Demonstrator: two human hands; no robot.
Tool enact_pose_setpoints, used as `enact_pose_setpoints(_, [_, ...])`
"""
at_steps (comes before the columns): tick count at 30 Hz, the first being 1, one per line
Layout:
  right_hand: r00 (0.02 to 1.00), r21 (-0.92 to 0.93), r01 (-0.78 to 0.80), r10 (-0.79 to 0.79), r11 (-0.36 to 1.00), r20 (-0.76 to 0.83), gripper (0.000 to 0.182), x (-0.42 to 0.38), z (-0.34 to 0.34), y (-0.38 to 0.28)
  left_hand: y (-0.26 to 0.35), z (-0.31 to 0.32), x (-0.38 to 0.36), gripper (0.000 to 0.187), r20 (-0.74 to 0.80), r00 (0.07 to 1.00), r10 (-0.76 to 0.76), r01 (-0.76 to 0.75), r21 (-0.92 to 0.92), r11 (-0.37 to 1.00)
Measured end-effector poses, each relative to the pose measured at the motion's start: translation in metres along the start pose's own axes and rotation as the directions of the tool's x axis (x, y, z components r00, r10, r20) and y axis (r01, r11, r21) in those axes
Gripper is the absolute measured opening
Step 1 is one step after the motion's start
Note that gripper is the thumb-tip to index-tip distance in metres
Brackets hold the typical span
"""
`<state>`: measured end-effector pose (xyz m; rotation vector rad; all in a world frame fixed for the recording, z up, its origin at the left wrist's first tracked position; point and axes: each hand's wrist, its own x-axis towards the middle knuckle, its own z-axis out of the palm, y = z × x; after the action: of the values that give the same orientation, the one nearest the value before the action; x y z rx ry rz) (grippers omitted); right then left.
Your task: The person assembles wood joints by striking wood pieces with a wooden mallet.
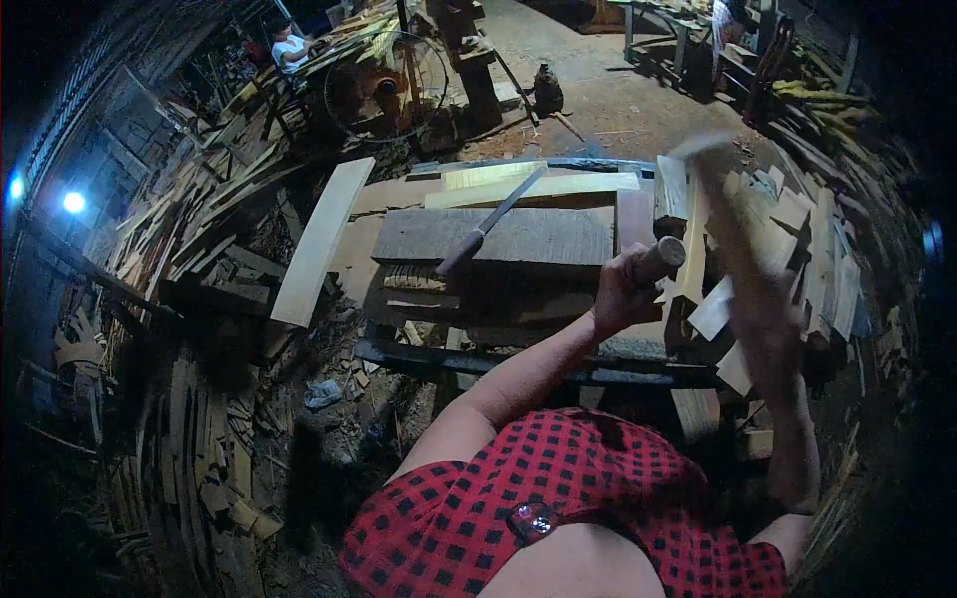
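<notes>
My left hand (624,290) is wrapped round a thick round wooden handle (660,257), its end facing up, at the right end of a thick grey wood block (493,236). What the handle's lower end meets is hidden. On the right, my right hand (770,334) is raised and blurred, closed on a wooden mallet (733,214) whose top is smeared by motion. A long tool with a dark handle (467,245) lies slantwise across the block. Pale boards (533,189) lie behind the block.
A pale plank (324,242) slopes at the left of the bench. Wood offcuts (788,224) are piled at the right. A round fan (387,88) stands beyond the bench. One person (289,48) is at the far left, another (727,28) at the far right.
</notes>
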<state>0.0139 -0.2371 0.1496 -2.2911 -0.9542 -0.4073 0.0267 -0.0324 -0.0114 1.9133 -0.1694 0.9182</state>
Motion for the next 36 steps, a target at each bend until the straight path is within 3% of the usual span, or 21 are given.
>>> enact_pose_setpoints(1, [0.98, 0.092, -0.059, 0.04, 0.994, 0.194, 0.037, 0.004, 0.003, 0.011, 0.003, -0.001, 0.001, 0.027, 0.036, 0.999, 0.02, -0.026, 0.18, 0.983])
enact_pose_setpoints(2, [0.922, 0.173, -0.139, 0.063, 0.975, 0.382, 0.042, 0.007, 0.005, 0.024, 0.007, -0.003, 0.0, 0.027, 0.043, 0.999, 0.02, -0.028, 0.18, 0.983])
enact_pose_setpoints(3, [0.924, 0.172, -0.137, 0.063, 0.976, 0.376, 0.042, 0.007, 0.002, 0.028, 0.01, -0.002, 0.002, 0.027, 0.02, 1.0, 0.023, -0.025, 0.111, 0.993])
enact_pose_setpoints(6, [0.951, 0.61, -0.167, 0.289, 0.774, -0.107, 0.036, -0.003, -0.006, 0.039, 0.006, -0.001, 0.0, 0.028, 0.021, 1.0, -0.009, 0.009, -0.003, 1.0])
enact_pose_setpoints(8, [0.999, 0.762, -0.043, 0.052, 0.646, 0.012, 0.036, -0.01, -0.016, 0.078, 0.006, 0.0, 0.0, 0.028, 0.043, 0.999, -0.025, 0.027, -0.044, 0.999])
enact_pose_setpoints(9, [0.999, 0.763, -0.039, 0.049, 0.645, 0.009, 0.036, -0.009, -0.006, 0.075, 0.009, 0.001, 0.001, 0.028, 0.034, 0.999, -0.037, 0.04, -0.086, 0.996])
enact_pose_setpoints(11, [0.963, 0.192, 0.265, -0.249, 0.945, -0.106, 0.032, -0.006, 0.026, 0.051, 0.011, 0.0, 0.003, 0.028, 0.025, 0.999, -0.047, 0.05, -0.127, 0.991])
enact_pose_setpoints(12, [0.984, 0.257, 0.004, -0.049, 0.967, 0.172, 0.031, -0.002, 0.02, 0.025, 0.011, -0.001, 0.003, 0.028, 0.046, 0.998, -0.031, 0.032, -0.027, 0.999])
enact_pose_setpoints(14, [0.974, 0.378, -0.155, 0.077, 0.913, 0.212, 0.029, -0.004, 0.021, 0.042, 0.008, -0.003, 0.003, 0.029, 0.08, 0.997, -0.016, 0.011, 0.069, 0.998])
enact_pose_setpoints(16, [0.962, 0.455, -0.268, 0.208, 0.85, 0.177, 0.028, -0.003, 0.013, 0.041, -0.002, -0.004, 0.001, 0.029, 0.07, 0.986, 0.151, -0.166, 0.318, 0.933])
enact_pose_setpoints(17, [0.96, 0.772, -0.28, 0.145, 0.571, 0.241, 0.027, -0.008, 0.016, 0.051, -0.005, -0.004, -0.004, 0.031, -0.014, 0.993, 0.115, -0.113, 0.088, 0.99])
enact_pose_setpoints(18, [0.955, 0.688, -0.291, 0.249, 0.665, 0.164, 0.029, -0.009, 0.023, 0.04, -0.008, -0.003, -0.005, 0.024, -0.091, 0.994, -0.058, 0.033, -0.263, 0.964])
enact_pose_setpoints(20, [0.966, 0.581, -0.244, 0.247, 0.776, 0.076, 0.033, -0.024, 0.053, 0.061, 0.024, -0.025, 0.0, 0.008, -0.098, 0.976, -0.195, 0.17, -0.213, 0.962])
enact_pose_setpoints(21, [0.961, 0.716, -0.276, 0.193, 0.641, 0.198, 0.036, -0.034, 0.067, 0.07, -0.063, -0.011, -0.024, 0.013, -0.099, 0.915, -0.392, 0.286, -0.529, 0.799])
enact_pose_setpoints(22, [0.913, 0.592, -0.408, 0.305, 0.695, 0.271, 0.037, -0.048, 0.092, 0.08, -0.048, -0.021, -0.019, 0.015, -0.184, 0.925, -0.334, 0.233, -0.42, 0.877])
enact_pose_setpoints(23, [0.874, 0.426, -0.472, 0.346, 0.772, 0.341, 0.035, -0.056, 0.105, 0.081, 0.013, -0.035, -0.006, 0.016, -0.207, 0.877, -0.434, 0.309, -0.448, 0.839])
enact_pose_setpoints(24, [0.893, 0.275, -0.412, 0.324, 0.869, 0.313, 0.034, -0.067, 0.128, 0.094, -0.012, -0.038, -0.013, 0.015, -0.294, 0.874, -0.387, 0.282, -0.343, 0.896])
enact_pose_setpoints(26, [0.824, 0.131, -0.49, 0.408, 0.862, 0.394, 0.039, -0.077, 0.155, 0.099, -0.019, -0.044, -0.018, 0.016, -0.305, 0.859, -0.411, 0.268, -0.417, 0.869])
enact_pose_setpoints(28, [0.804, 0.104, -0.495, 0.409, 0.863, 0.432, 0.043, -0.086, 0.177, 0.111, -0.02, -0.052, -0.022, 0.014, -0.44, 0.82, -0.366, 0.138, -0.47, 0.872])
enact_pose_setpoints(31, [0.81, 0.057, -0.474, 0.409, 0.879, 0.42, 0.04, -0.088, 0.182, 0.112, -0.021, -0.063, -0.019, 0.016, -0.494, 0.746, -0.446, 0.131, -0.548, 0.826])
enact_pose_setpoints(36, [0.802, 0.118, -0.483, 0.384, 0.868, 0.457, 0.042, -0.089, 0.181, 0.117, 0.01, -0.061, -0.004, 0.016, -0.437, 0.812, -0.386, 0.145, -0.49, 0.859])
